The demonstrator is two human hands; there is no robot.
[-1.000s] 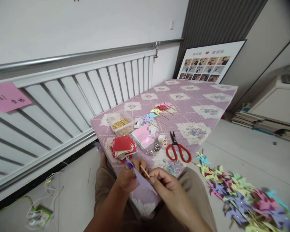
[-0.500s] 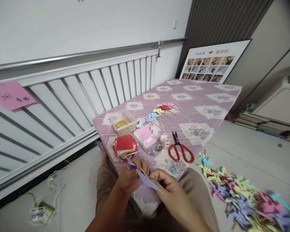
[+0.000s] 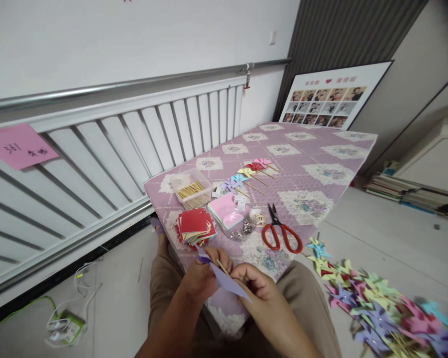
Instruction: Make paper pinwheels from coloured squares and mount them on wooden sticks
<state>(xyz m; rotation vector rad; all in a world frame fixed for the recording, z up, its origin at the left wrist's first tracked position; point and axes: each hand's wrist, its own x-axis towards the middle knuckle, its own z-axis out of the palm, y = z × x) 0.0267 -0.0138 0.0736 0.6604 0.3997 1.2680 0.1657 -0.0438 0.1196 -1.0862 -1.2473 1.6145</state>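
Note:
Over the near corner of the table, my left hand point(image 3: 203, 274) is closed on a purple paper pinwheel point(image 3: 229, 284), pinching its folded part. A thin wooden stick point(image 3: 221, 266) lies against the paper, slanting between my two hands. My right hand point(image 3: 259, 288) has its fingertips pinched at the stick's lower end, beside the paper's right corner. Whether a pin is between those fingertips is hidden. Just beyond my hands lie a stack of red and coloured paper squares point(image 3: 194, 223) and a clear container of small metal pins point(image 3: 243, 229).
Red-handled scissors point(image 3: 281, 233) lie on the right of the table. Farther back are a plastic box of sticks point(image 3: 190, 190), pastel paper sheets point(image 3: 224, 205), a small cup point(image 3: 257, 215) and several pinwheels point(image 3: 246, 172). A pile of pinwheels point(image 3: 381, 308) covers the floor at right.
The view has shifted slightly. Both hands keep nearly the same pose, with the pinwheel and stick hardly moved.

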